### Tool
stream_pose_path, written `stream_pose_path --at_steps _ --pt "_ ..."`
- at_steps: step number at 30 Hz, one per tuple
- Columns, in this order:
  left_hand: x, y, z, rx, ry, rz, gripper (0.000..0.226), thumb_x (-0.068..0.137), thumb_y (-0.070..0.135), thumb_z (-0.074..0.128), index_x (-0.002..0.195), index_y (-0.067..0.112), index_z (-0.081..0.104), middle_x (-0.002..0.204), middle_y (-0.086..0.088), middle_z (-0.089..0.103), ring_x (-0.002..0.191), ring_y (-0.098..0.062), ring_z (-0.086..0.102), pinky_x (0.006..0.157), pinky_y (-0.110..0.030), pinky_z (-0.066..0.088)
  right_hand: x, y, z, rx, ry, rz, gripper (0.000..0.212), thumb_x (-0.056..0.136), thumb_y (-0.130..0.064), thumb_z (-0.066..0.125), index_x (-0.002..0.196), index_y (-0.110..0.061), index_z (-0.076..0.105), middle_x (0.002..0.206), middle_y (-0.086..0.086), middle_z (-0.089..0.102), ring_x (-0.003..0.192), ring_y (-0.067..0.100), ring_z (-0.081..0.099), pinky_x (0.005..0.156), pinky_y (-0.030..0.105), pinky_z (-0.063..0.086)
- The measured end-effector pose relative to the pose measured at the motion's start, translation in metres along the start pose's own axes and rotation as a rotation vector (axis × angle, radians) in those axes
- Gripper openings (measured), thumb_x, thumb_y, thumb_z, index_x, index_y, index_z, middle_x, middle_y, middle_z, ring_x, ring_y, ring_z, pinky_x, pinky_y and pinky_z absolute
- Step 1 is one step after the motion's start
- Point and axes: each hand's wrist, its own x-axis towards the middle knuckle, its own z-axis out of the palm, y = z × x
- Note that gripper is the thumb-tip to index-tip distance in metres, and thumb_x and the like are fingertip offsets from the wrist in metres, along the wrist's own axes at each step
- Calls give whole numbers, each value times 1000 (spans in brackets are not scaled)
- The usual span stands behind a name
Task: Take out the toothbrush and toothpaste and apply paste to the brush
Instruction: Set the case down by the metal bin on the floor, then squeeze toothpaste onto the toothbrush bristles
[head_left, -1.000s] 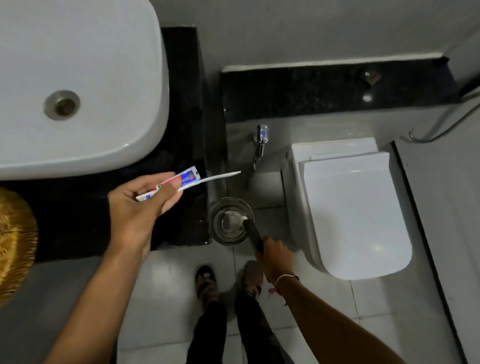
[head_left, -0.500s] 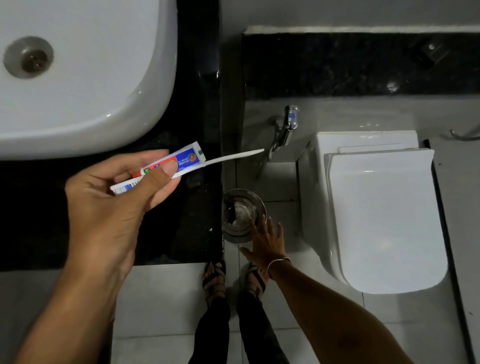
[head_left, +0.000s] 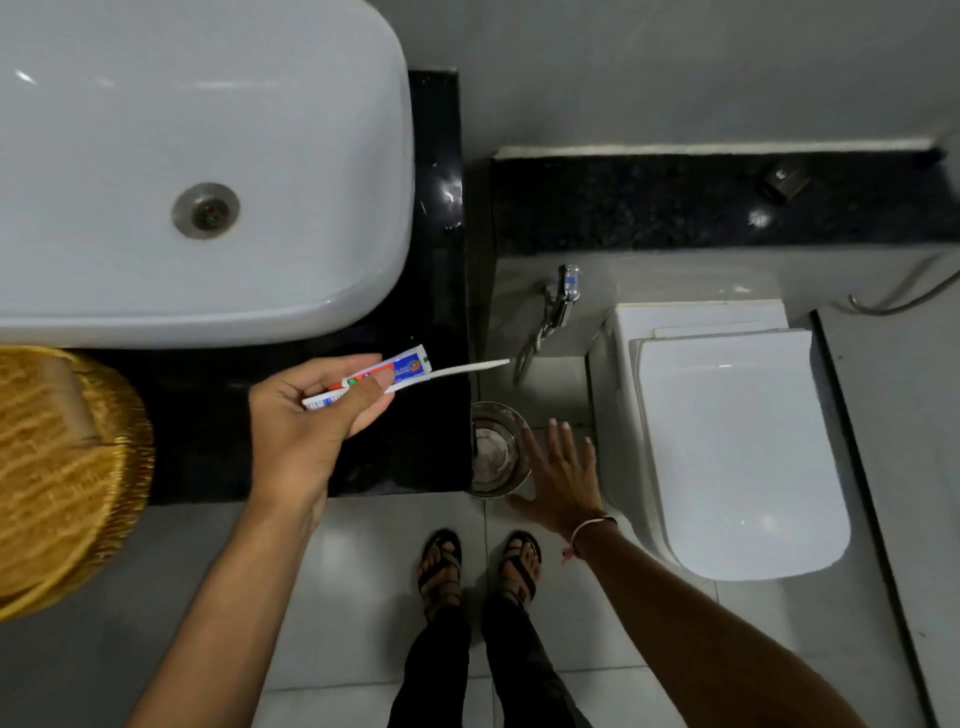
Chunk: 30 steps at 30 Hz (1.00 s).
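Head view: my left hand (head_left: 317, 441) is closed around both the toothpaste (head_left: 387, 371) and the toothbrush (head_left: 457, 370), pinched together under the thumb above the black bench (head_left: 436, 291), just in front of the sink (head_left: 208, 171). My right hand (head_left: 563, 480) is open and empty, fingers spread beside the steel cup (head_left: 496, 452). To do the next step well, I judge the right hand should take the tube, remove the cap, and squeeze gently with the bristles facing up.
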Motion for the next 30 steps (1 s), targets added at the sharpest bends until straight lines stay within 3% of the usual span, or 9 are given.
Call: stream_pose_path --at_steps 6,10,13,16,19,21,24,27,30 --pt "-25 34 -5 51 -18 -11 26 63 21 91 87 14 84 81 -7 83 78 -18 79 70 -22 64 -58 2 -106 -8 242 -21 107 82 -72 54 156 -32 -13 168 15 -7 155 35 -12 124 62 4" --pt "-37 65 -11 50 -20 8 14 68 10 89 80 16 85 74 -6 82 76 -23 75 68 -22 65 -96 -19 -180 31 514 -139 103 80 -74 54 159 -29 6 168 15 8 156 36 1 124 61 12" --pt "-43 91 -20 89 -24 52 12 70 7 88 78 16 85 74 -5 81 78 -24 73 68 -24 64 -112 -49 -224 119 617 -313 97 81 -73 55 158 -30 13 167 9 19 155 27 12 124 49 19" --pt "-47 120 -36 164 -56 138 15 70 8 89 85 9 84 85 -17 82 81 -26 73 74 -32 62 -122 -93 -265 316 528 -493 76 84 -62 63 150 -34 36 142 -2 58 132 17 50 112 32 39" --pt "-49 149 -61 213 -23 192 17 70 4 90 85 4 84 86 -16 82 78 -23 74 66 -23 63 -125 -142 -296 287 462 -644 37 86 -40 71 120 -29 65 108 -5 75 101 17 69 90 28 52" --pt "-50 165 -82 248 1 220 17 72 -1 88 88 -1 83 90 -22 81 78 -22 74 63 -19 62 -125 -173 -311 250 403 -650 24 86 -35 72 108 -26 70 102 -7 76 97 17 69 87 32 55" --pt "-51 184 -126 296 30 257 18 74 -4 85 91 -6 81 90 -21 80 72 -16 74 62 -18 59 -123 -223 -317 248 313 -669 22 85 -34 75 104 -25 73 99 -7 76 93 10 68 85 33 56" --pt "-49 194 -171 313 46 228 18 75 -1 86 91 -4 81 88 -19 79 67 -13 74 64 -23 62 -121 -271 -306 275 264 -673 4 83 -29 77 85 -28 73 80 -7 73 76 4 63 79 36 56" --pt "-43 201 -219 305 84 216 14 73 0 88 86 0 81 77 -15 79 66 -21 71 61 -25 60 -117 -319 -284 388 201 -657 35 83 -17 75 55 -33 58 56 -8 54 58 0 48 71 41 56"
